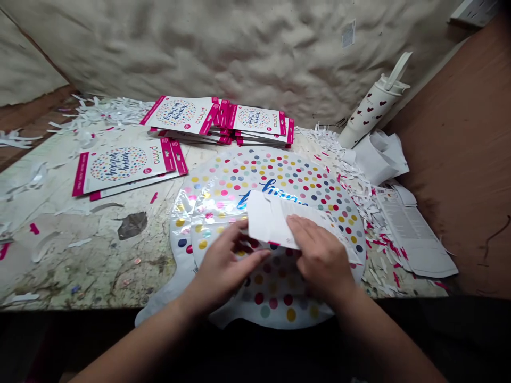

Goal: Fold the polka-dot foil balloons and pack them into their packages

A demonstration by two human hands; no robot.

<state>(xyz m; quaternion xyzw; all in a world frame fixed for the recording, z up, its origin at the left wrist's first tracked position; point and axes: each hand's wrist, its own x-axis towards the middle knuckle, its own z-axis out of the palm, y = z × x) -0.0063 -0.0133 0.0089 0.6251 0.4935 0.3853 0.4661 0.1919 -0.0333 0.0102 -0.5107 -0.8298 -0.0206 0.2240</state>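
My right hand (pixel 319 255) grips a white cardboard packet (pixel 267 215), with the fingers flat over its upper face and the thumb below. Printing shows on the packet's right part, and a bit of pink at its lower edge. My left hand (pixel 229 260) is at the packet's left end, thumb and fingers apart; its fingertips are partly shaded, and whether they touch the card I cannot tell. Beneath both hands lie flat foil balloons (pixel 223 186), white with coloured dots and blue lettering. They overlap, and their lower ends hang past the table's front edge.
Pink and white balloon packets (pixel 122 165) lie at left, with stacks of more packets (pixel 259 121) at the back. A white tumbler (pixel 371 109) with hearts leans at the back right. Paper scraps (pixel 115 111) litter the worn table (pixel 155 266); a flattened carton (pixel 415 229) lies by the brown side panel.
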